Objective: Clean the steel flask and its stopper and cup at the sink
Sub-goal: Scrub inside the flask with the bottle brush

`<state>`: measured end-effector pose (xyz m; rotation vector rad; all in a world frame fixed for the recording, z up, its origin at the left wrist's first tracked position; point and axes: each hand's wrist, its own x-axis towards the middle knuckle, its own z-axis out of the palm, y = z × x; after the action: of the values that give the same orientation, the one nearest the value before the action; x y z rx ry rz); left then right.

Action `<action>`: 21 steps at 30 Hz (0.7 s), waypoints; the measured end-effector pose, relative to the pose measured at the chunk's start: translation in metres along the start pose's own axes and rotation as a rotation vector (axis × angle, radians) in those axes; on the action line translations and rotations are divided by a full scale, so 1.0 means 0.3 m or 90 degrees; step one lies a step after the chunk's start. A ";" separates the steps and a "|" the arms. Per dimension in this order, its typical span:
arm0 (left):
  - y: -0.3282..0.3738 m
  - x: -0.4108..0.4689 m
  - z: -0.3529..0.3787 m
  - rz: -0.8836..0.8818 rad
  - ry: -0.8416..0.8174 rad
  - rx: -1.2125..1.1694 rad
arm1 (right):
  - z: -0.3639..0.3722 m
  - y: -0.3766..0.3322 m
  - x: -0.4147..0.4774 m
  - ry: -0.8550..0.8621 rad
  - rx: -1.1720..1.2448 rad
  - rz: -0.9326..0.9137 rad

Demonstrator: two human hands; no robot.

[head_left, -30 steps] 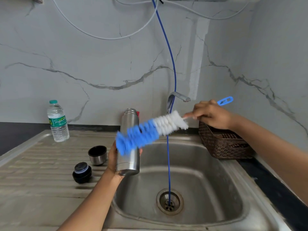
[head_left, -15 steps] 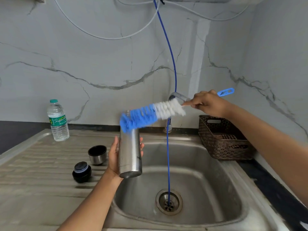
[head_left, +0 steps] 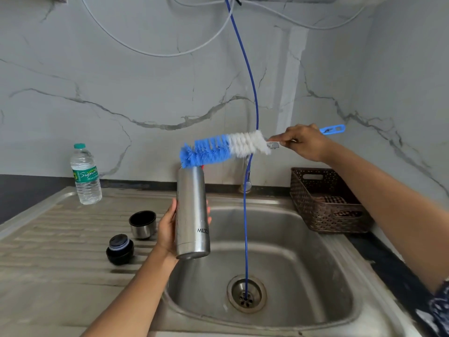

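Observation:
My left hand [head_left: 167, 229] grips the steel flask [head_left: 192, 212] upright over the left edge of the sink basin [head_left: 303, 251]. My right hand [head_left: 302, 142] holds the handle of a bottle brush [head_left: 223, 148] with blue and white bristles. The brush lies almost level, and its blue tip rests at the flask's open mouth. The steel cup [head_left: 142, 224] stands on the draining board with its opening up. The black stopper [head_left: 120, 249] sits just in front of the cup.
A blue hose [head_left: 252, 117] hangs from above down into the drain [head_left: 246, 294]. The tap [head_left: 246, 181] is behind it. A plastic water bottle [head_left: 85, 175] stands at the back left. A brown basket [head_left: 325, 203] sits right of the sink.
The brush has risen from across the flask's body to its mouth. The flask has shifted slightly right and stands more upright.

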<state>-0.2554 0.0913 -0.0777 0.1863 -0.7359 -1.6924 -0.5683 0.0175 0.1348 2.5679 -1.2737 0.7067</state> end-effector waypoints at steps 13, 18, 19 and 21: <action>-0.004 0.017 -0.014 -0.011 -0.074 0.013 | -0.012 -0.018 -0.105 -0.146 0.094 -0.148; 0.001 0.014 -0.042 -0.037 -0.029 -0.006 | -0.056 -0.029 0.044 -0.090 -0.008 -0.065; 0.001 0.009 -0.026 -0.037 -0.017 0.010 | -0.060 -0.027 0.049 -0.084 -0.018 -0.055; 0.005 0.015 -0.033 -0.027 0.017 0.027 | -0.062 -0.031 0.023 -0.099 -0.002 -0.056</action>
<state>-0.2503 0.0833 -0.0835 0.2545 -0.7527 -1.7122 -0.5634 0.0251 0.1547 2.7030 -1.1931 0.4960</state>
